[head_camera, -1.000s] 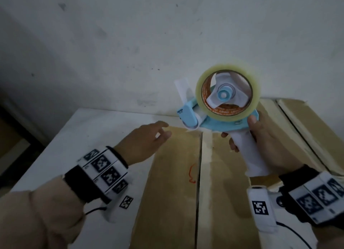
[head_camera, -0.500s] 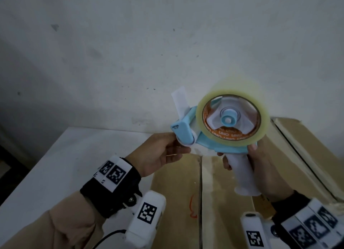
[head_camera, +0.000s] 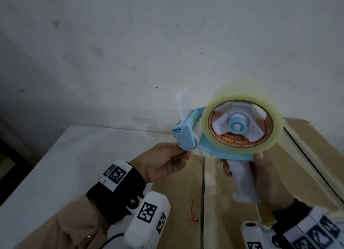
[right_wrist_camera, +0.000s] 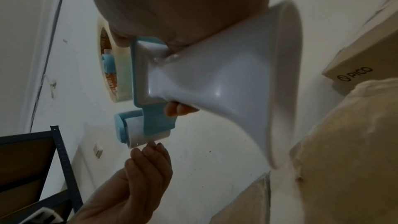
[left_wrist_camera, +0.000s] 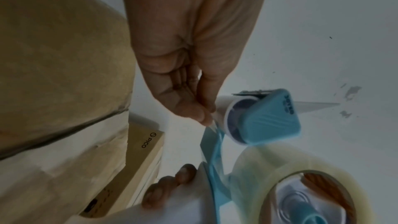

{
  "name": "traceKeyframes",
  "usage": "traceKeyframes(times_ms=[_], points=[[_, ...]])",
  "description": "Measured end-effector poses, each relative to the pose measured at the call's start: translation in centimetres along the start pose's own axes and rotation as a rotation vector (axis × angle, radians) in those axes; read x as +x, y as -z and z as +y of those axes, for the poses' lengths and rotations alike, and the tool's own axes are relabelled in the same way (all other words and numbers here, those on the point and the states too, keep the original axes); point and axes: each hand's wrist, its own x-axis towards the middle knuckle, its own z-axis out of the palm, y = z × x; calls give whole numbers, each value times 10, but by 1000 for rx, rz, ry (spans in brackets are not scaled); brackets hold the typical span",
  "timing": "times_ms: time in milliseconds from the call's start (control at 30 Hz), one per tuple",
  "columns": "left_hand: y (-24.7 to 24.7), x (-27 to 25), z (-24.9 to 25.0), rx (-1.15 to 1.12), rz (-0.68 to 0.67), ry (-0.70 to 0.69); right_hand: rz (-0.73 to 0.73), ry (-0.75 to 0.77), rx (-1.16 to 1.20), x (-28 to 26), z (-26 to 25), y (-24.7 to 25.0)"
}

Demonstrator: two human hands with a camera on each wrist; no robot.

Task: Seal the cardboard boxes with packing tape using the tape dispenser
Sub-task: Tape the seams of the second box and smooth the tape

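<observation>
Tape dispenser (head_camera: 219,140), blue frame with a white handle, is held up in the air above the nearer cardboard box (head_camera: 186,202), clear of its top. My right hand (head_camera: 268,174) is wrapped around the handle (head_camera: 242,180), fingers curled fully about it. My left hand (head_camera: 163,163) pinches the free tape end (left_wrist_camera: 212,126) between thumb and fingertips, just below the roller (right_wrist_camera: 137,136) at the dispenser's nose.

Handling, as I judge it:
- The dispenser is light, rigid plastic; the flared handle base gives a secure hold. I keep my grip there.
- The packing tape roll (head_camera: 242,118) is nearly full, so it adds most of the weight.
- The loose tape end is thin, limp and sticky on one side. It is likely to fold on itself or cling to my fingers; I hold it only at the very edge.
- A serrated blade (left_wrist_camera: 252,92) sits by the nose; I keep my fingers off it.

Surroundings:
- The nearer box lies on a white table (head_camera: 65,165) against a white wall (head_camera: 149,44). Its flaps meet at a centre seam (head_camera: 203,202), with pale tape beside the seam and a red mark (head_camera: 193,211) on the left flap.
- A second cardboard box (head_camera: 316,146) lies just beside it on the right.
- A smaller box marked PICO (left_wrist_camera: 146,140) shows in the wrist views.
- A dark metal shelf (right_wrist_camera: 32,168) stands off to the left.

Nothing stands between the dispenser and the seam
</observation>
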Motion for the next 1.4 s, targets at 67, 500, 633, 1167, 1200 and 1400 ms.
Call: traceKeyframes(times_ms=[67, 500, 633, 1167, 1200, 1400], points=[[-2, 0, -1, 3, 9, 21, 32, -15, -42, -2, 0, 3], [0, -12, 5, 232, -98, 115, -20, 154, -216, -9, -11, 1], [4, -6, 3, 239, -41, 16, -53, 199, -258, -6, -6, 8], [45, 7, 21, 590, 258, -194, -63, 180, -381, 3, -19, 24], [45, 10, 21, 619, 273, -195, -89, 173, -394, 6, -20, 23], [54, 31, 22, 747, 350, -236, -172, 83, -563, 34, -16, 22]])
